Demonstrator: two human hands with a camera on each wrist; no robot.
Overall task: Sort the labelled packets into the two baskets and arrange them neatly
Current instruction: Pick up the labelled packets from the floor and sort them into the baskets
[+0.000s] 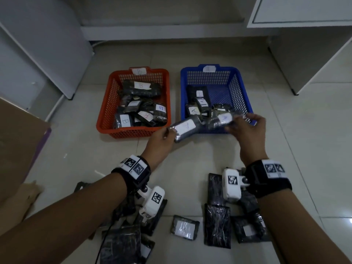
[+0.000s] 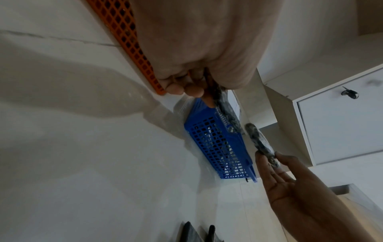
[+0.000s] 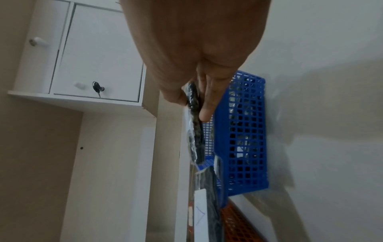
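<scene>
Two dark labelled packets are held above the near rim of the blue basket (image 1: 245,88): one packet (image 1: 185,129) is pinched at its end by the left hand (image 1: 159,141), the other packet (image 1: 221,120) is gripped between thumb and fingers of the right hand (image 1: 247,130). B-marked packets are seen piled in the orange basket (image 1: 103,115) only from the head view (as are the loose packets (image 1: 217,225) on the floor). A keyed cabinet door (image 3: 97,62) is shown only by the wrist views.
</scene>
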